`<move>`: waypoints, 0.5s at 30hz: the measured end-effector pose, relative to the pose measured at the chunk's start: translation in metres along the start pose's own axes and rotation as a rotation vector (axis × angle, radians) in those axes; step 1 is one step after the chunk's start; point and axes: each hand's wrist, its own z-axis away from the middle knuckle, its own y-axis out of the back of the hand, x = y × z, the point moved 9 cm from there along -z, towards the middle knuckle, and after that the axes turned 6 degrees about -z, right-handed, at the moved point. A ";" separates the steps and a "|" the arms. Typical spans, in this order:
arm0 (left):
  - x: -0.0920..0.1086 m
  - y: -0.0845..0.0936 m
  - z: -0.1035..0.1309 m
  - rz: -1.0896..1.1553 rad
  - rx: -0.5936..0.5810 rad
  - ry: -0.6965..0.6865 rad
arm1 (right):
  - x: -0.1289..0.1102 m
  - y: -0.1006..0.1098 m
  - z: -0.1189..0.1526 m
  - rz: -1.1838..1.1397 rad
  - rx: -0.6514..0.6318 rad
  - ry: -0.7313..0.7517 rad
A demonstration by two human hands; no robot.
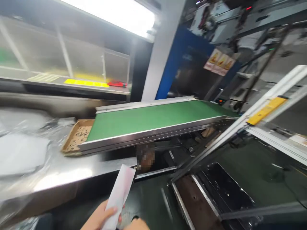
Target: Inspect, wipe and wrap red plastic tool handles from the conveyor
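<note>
Near green conveyor (153, 118), left hand (100, 214) grips white strip (122, 187); right hand (137, 224): hold unclear; posted signs (219, 62) illegible.

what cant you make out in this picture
In the head view:
- Right hand: mostly cut off by the bottom edge, so its grip cannot be told.
- White strip: its lower end, past the left hand, is cut off by the bottom edge.
- Dark specks in the cardboard tray: too small and blurred to identify.
- Posters: any wording is lost to blur.
</note>
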 end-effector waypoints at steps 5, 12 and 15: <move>0.042 0.016 0.051 0.146 -0.162 -0.230 | -0.004 -0.018 -0.013 -0.350 -0.120 -0.023; -0.030 0.095 0.117 0.400 0.146 -0.285 | -0.056 -0.106 -0.045 -1.066 -0.266 -0.238; -0.081 0.137 0.156 0.521 0.493 -0.348 | -0.079 -0.161 -0.038 -0.967 -0.387 -0.304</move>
